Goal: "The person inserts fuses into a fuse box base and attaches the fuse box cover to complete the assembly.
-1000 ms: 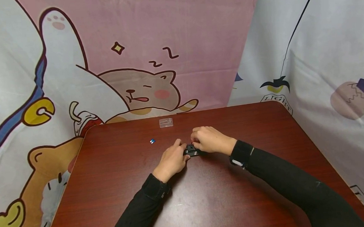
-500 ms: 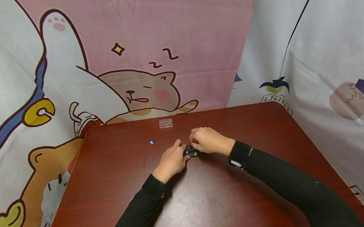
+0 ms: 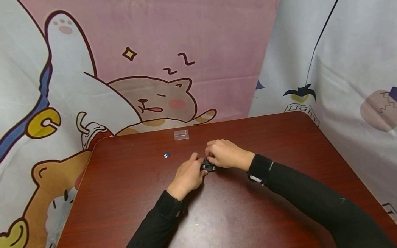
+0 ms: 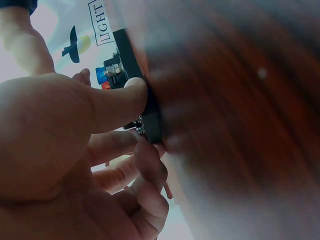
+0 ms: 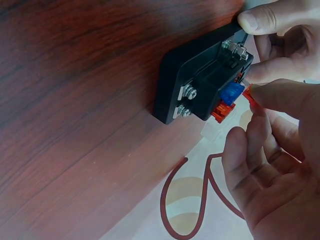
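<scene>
On the table, my left hand (image 3: 187, 176) grips one end of a black fuse block (image 5: 200, 75), its thumb along the edge in the left wrist view (image 4: 131, 97). Metal screw terminals stand along the block. A blue blade fuse (image 5: 232, 93) and a red blade fuse (image 5: 223, 111) sit side by side in its raised middle. Thumb and forefinger of my right hand (image 3: 228, 154) pinch another red blade fuse (image 5: 248, 96) right beside the blue one. My fingers cover most of that fuse, so whether its prongs are in a slot is hidden.
A small loose blue fuse (image 3: 166, 155) lies on the brown table (image 3: 127, 189), left of my hands. Farther back, close to the table's rear edge, is a clear plastic case (image 3: 181, 135). A printed curtain (image 3: 214, 54) hangs behind the table.
My right hand has shifted slightly left over the fuse block, covering a little more of it. The left hand keeps its hold in place.
</scene>
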`<state>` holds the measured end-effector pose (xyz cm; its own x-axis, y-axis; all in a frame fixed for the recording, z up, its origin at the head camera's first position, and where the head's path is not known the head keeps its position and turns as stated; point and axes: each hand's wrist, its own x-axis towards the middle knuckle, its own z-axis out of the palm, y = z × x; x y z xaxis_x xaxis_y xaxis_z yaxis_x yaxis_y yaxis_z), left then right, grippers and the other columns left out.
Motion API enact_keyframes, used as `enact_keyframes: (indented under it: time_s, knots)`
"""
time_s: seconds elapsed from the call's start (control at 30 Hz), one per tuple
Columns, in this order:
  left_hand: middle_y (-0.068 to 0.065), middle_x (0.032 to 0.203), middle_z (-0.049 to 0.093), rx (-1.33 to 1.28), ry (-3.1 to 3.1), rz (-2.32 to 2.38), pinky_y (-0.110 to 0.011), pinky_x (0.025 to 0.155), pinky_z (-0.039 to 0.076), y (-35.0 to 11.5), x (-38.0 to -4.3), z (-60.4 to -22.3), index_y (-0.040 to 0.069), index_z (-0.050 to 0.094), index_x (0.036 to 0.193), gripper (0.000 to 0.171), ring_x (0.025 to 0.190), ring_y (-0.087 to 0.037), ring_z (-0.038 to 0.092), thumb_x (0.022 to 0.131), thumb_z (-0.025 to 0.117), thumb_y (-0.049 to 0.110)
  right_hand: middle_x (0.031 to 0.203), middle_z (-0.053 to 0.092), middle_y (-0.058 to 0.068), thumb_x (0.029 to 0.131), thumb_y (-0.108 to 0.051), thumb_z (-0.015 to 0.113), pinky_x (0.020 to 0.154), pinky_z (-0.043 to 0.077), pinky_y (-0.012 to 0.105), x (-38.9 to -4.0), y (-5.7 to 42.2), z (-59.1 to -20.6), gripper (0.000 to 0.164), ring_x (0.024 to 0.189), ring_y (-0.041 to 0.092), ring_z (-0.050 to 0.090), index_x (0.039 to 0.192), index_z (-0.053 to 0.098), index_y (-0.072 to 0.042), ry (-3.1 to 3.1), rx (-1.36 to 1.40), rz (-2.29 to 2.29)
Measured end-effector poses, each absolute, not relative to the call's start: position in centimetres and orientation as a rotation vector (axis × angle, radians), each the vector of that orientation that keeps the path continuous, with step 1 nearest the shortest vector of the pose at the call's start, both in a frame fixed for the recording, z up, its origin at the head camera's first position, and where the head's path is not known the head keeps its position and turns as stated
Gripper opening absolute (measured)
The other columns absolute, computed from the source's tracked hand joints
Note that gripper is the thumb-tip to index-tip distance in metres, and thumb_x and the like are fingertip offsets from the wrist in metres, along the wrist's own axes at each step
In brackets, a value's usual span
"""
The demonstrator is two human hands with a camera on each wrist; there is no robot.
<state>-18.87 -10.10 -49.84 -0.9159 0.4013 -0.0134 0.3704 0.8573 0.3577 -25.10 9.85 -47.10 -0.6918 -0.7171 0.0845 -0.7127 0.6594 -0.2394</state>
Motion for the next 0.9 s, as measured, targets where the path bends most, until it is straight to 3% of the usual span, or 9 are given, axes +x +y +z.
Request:
enact_keyframes:
  time_s: [0.9]
  knots:
    - [-0.009,0.127,0.060,0.602,2.937,0.536,-0.048,0.082,0.061,-10.05,-18.80,-49.74,0.007,0.072,0.137,0.041,0.091,-0.027,0.069,0.103,0.082,0.026,0.094,0.071,-0.003,0.103,-0.021,0.079,0.071,0.058,0.031,-25.01,9.51,-47.33,0.007,0.076,0.009,0.063,0.102,0.084,-0.017,2.827,-1.245,-0.382]
